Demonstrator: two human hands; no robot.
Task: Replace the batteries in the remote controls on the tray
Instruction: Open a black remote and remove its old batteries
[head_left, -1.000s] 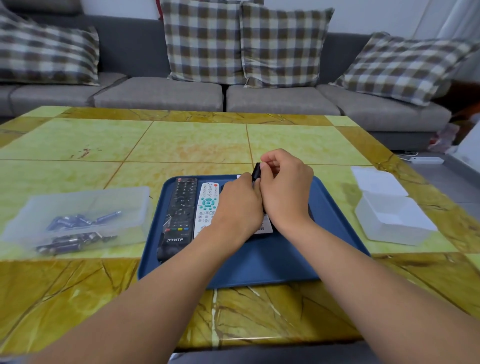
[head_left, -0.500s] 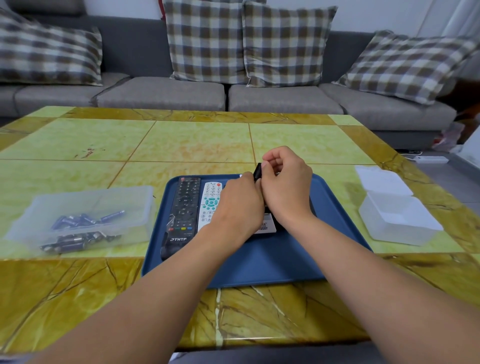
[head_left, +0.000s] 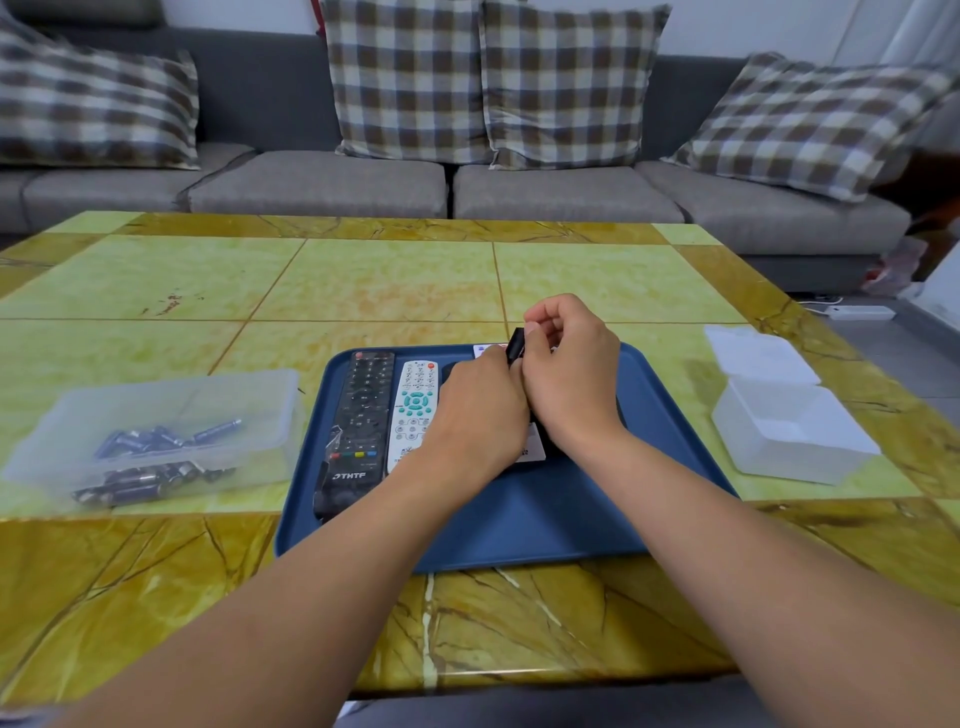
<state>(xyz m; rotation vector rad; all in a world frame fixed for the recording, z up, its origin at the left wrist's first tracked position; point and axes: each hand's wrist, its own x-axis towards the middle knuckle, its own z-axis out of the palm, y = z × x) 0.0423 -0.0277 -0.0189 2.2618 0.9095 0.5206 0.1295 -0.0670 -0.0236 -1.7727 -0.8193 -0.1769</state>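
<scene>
A slim black remote control (head_left: 514, 347) stood tilted up off the dark blue plastic tray (head_left: 524, 525), only its far end showing between the two hands. The left hand (head_left: 470, 415) was curled round its lower body, and the right hand (head_left: 569, 374) pressed against it from the other side, thumb and forefinger pinched at the raised tip. What the fingers were doing on the underside was hidden — the cover could not be seen.

By my reading, the step in hand was opening this remote's battery compartment, early in the task: no loose battery or cover lay in sight on the tray. The next move likely called for a firm slide or pry with the right thumb while the left hand kept the body steady, then lifting the old cells out.

Just left of the left hand lay a white remote with teal and grey buttons (head_left: 413, 410), flat and face up, and beside that a long black remote with coloured keys near its bottom (head_left: 358, 421), both on the tray and untouched. A white printed label (head_left: 535, 447) peeked out under the wrists.

Well to the left of the hands, on the yellow-green marble table (head_left: 363, 280), sat a clear plastic box (head_left: 156, 395) holding dark cylindrical batteries (head_left: 156, 452) — presumably the fresh supply. Well to the right stood an open, frosted plastic container (head_left: 789, 436), its lid folded back.
</scene>
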